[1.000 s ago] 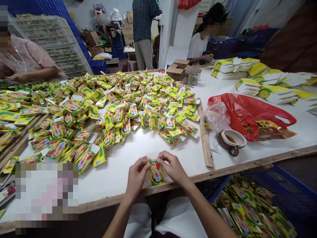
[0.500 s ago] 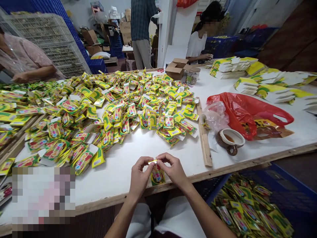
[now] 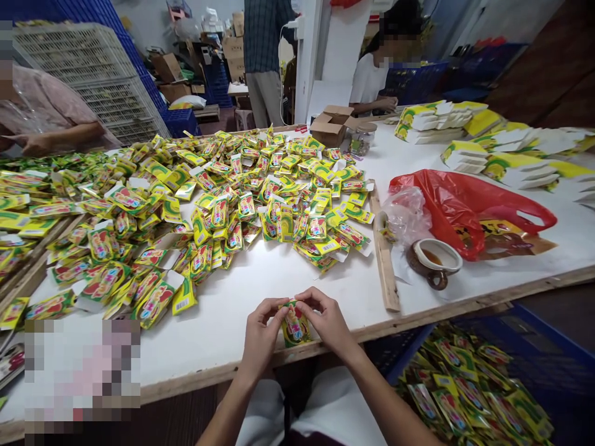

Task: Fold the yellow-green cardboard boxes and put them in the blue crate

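Between my hands, at the front edge of the white table [image 3: 209,334], stands a small yellow and green printed carton [image 3: 295,328]. My left hand [image 3: 264,325] pinches its upper left corner between thumb and fingers. At the upper right corner, my right hand [image 3: 325,316] grips it the same way. The carton's top edge looks closed under my fingertips, and its printed front faces me. Beyond my hands spreads a large pile of similar small cartons [image 3: 218,214], several with white flaps standing open.
A wooden strip [image 3: 385,266] bounds the pile on the right. Past it are a brown mug [image 3: 430,263], a red plastic bag [image 3: 446,204] and stacked flat cartons [image 3: 432,124]. Below right, a blue crate [image 3: 548,347] holds many cartons. Other people work at the far side.
The white flap showing at the carton's top has gone down under my fingertips. Both hands stay nearly in place. At the far left, another person's hands have shifted.
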The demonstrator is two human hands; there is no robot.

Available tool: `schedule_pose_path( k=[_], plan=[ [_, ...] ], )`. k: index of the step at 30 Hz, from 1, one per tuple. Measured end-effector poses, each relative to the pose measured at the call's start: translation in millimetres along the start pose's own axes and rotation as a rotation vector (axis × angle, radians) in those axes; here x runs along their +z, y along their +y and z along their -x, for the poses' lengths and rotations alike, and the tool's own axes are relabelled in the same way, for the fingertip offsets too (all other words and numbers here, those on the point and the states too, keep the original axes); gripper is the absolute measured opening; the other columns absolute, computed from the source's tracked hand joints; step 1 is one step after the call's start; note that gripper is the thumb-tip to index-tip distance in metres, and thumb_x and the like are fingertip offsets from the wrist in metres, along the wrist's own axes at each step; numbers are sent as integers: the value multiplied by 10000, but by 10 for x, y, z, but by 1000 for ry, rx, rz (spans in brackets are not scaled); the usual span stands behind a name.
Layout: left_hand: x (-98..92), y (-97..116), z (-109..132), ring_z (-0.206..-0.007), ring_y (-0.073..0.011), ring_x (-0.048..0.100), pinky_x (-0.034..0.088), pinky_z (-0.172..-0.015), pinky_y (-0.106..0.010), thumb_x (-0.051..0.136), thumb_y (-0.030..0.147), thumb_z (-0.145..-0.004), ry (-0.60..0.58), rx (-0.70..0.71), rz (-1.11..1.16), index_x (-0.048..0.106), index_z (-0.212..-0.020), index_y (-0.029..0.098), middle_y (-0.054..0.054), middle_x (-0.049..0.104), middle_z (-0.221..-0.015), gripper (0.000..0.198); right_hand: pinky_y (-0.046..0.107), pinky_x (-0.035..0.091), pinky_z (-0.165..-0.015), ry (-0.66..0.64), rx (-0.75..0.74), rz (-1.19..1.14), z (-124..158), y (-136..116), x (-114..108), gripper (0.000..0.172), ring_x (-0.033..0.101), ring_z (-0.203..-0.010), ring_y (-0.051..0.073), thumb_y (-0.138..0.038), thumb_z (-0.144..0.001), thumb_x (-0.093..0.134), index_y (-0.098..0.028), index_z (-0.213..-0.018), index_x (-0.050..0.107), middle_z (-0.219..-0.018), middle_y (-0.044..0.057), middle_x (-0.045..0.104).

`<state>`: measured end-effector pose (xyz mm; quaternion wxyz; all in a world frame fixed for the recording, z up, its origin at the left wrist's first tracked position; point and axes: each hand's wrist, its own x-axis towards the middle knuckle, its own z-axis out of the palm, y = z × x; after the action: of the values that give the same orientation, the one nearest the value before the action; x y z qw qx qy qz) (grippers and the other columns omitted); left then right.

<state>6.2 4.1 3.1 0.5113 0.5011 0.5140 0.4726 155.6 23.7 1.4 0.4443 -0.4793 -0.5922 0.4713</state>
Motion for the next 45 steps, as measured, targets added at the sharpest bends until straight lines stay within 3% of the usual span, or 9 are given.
schedule_pose_path(
  k=[5, 8, 11, 17, 20, 30, 35, 41, 45],
  plan=[
    [-71, -10, 8, -969, -208, 624, 483, -863, -339, 600, 320, -817, 20, -19, 2, 599, -1120, 190, -95, 659, -1087, 330, 295, 492, -698, 61, 19, 225, 179, -299, -556, 154, 633, -755, 199, -309, -847, 542, -203, -804, 644, -791, 36, 683],
    [-137, -48, -23, -918, -206, 638, 486, -838, -338, 599, 352, -814, 98, -36, -48, 617, -1044, 179, -92, 667, -1044, 289, 315, 475, -675, 97, 72, 513, 348, -519, -1174, 174, 624, -755, 226, -367, -837, 557, -231, -789, 653, -806, 49, 686],
    [-111, -69, -42, -867, -204, 642, 491, -804, -333, 585, 377, -817, 97, -60, -102, 640, -958, 169, -76, 684, -942, 257, 356, 471, -707, 210, 59, 660, 292, -519, -1405, 194, 612, -782, 248, -403, -819, 579, -228, -862, 653, -875, 75, 680],
    [35, 2, -4, -876, -199, 624, 480, -787, -319, 564, 367, -833, 0, -10, -190, 640, -951, 186, -71, 676, -974, 229, 470, 416, -914, 437, -137, 628, -591, -39, -766, 549, 508, -1086, 312, -355, -719, 702, -152, -1185, 492, -1183, 167, 555],
    [-39, 10, 17, -903, -209, 626, 476, -818, -339, 563, 374, -833, 13, -18, -201, 634, -960, 184, -80, 672, -992, 240, 467, 427, -903, 433, -152, 598, -799, 9, -624, 452, 512, -1071, 309, -245, -727, 675, -126, -1129, 506, -1131, 173, 562],
    [93, 72, -60, -1054, -209, 606, 493, -893, -391, 573, 381, -836, 141, -17, 275, 331, -1231, 260, -107, 582, -1175, 478, 366, 438, -931, 221, -82, 26, 218, -27, 12, 332, 554, -1061, 230, -301, -767, 669, -211, -1040, 502, -1111, 87, 583],
    [72, 85, -48, -1035, -199, 609, 494, -868, -336, 608, 340, -812, 141, 39, 220, 365, -1211, 270, -88, 565, -1180, 471, 305, 493, -776, -15, 28, -70, 188, 32, 71, 175, 610, -864, 192, -350, -890, 492, -195, -943, 555, -907, 50, 651],
    [-25, 52, 53, -834, -154, 630, 503, -737, -281, 600, 286, -816, 71, 10, 79, 359, -1236, 281, -32, 623, -1023, 484, 347, 479, -868, 80, -34, -50, 91, -23, 9, 321, 613, -975, 194, -239, -848, 547, -241, -1149, 433, -1052, 65, 636],
    [-98, 22, 75, -812, -161, 617, 489, -728, -279, 603, 283, -805, 17, 26, -32, 455, -1206, 245, -36, 642, -978, 429, 314, 503, -811, -36, -38, -38, 72, -11, -25, 342, 629, -892, 167, -185, -845, 511, -243, -1180, 483, -1029, 49, 613]
  ],
)
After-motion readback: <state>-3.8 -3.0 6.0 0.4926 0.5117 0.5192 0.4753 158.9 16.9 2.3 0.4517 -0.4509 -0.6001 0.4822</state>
